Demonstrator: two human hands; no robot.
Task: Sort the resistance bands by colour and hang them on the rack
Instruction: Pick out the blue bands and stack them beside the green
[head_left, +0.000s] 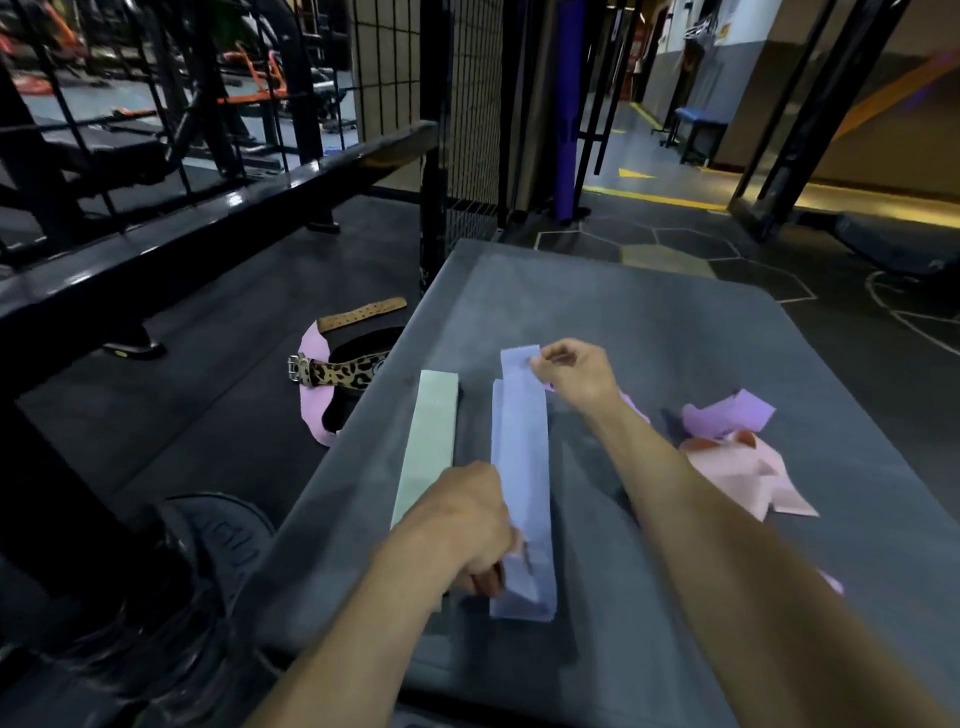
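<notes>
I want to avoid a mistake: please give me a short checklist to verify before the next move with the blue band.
1. Right hand pinches the far end of the blue band: ok.
2. Left hand holds its near end: ok.
3. Blue band lies straight on the grey mat: ok.
4. Green band lies apart, to the left: ok.
5. Pink bands and purple band sorted: not ok, crumpled together.
6. Free hook on the rack: cannot tell.

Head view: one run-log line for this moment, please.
stage: sorting | left hand: near end of flat blue-lilac band | right hand: far end | pale green band: flat alongside
</notes>
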